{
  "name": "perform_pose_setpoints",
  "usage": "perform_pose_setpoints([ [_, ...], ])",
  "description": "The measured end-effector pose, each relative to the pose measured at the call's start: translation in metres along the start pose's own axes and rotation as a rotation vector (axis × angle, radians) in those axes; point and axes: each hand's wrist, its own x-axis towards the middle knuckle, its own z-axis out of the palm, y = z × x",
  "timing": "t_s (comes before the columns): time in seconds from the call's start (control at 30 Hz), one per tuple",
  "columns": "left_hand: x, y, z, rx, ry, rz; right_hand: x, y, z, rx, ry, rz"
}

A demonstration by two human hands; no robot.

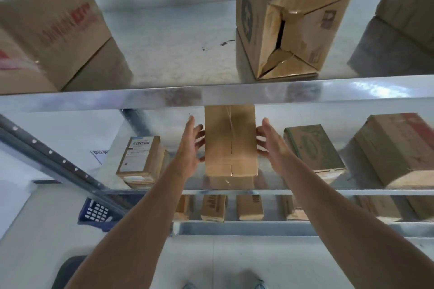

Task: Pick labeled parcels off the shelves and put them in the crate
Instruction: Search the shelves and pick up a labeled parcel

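Cardboard parcel (230,141) sits between left grip (191,145) and right grip (270,142).

The middle parcel (230,141) is plain tan cardboard with a glossy line of clear tape down its centre. Left of it, the labelled parcel (141,159) is brown and has a white label printed with a black barcode and fine dark text. To the right, the green box (314,148) has a dense dark-green ornamental print on a buff ground. Farther right, the brown box (397,150) shows a red band along its far edge. Higher up, the left carton (54,28) bears red lettering, and the torn carton (281,19) has a dark blue-grey emblem on its side. The shelves (211,96) are shiny, mottled silver-grey metal. The crate (98,213), low at the left, is blue with a grid of pale openings. The floor (234,260) is pale grey.
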Motion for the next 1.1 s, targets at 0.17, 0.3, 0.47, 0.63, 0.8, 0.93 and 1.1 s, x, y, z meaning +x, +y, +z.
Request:
perform_pose_setpoints([
  [0.17, -0.008, 0.006, 0.001, -0.070, -0.065, 0.068, -0.006, 0.001, 0.001, 0.058, 0.020, -0.095],
  [0.3, -0.012, -0.004, -0.004, -0.035, -0.053, 0.035, -0.009, 0.009, 0.000, 0.090, 0.028, -0.100],
  [0.47, -0.017, -0.003, -0.006, 0.024, -0.017, 0.013, -0.014, 0.007, 0.002, 0.017, 0.028, -0.066],
  [0.63, -0.019, 0.007, -0.009, -0.007, -0.034, 0.028, -0.017, -0.005, -0.001, 0.023, 0.081, -0.098],
  [0.8, -0.019, 0.005, -0.016, -0.141, -0.121, 0.080, -0.014, -0.003, -0.003, 0.027, 0.092, -0.110],
  [0.93, -0.017, 0.001, -0.015, -0.168, -0.183, 0.096, -0.017, 0.005, -0.002, 0.097, 0.076, -0.131],
  [1.1, -0.015, -0.010, -0.014, -0.112, -0.221, 0.075, -0.013, 0.007, -0.001, 0.097, 0.012, -0.071],
])
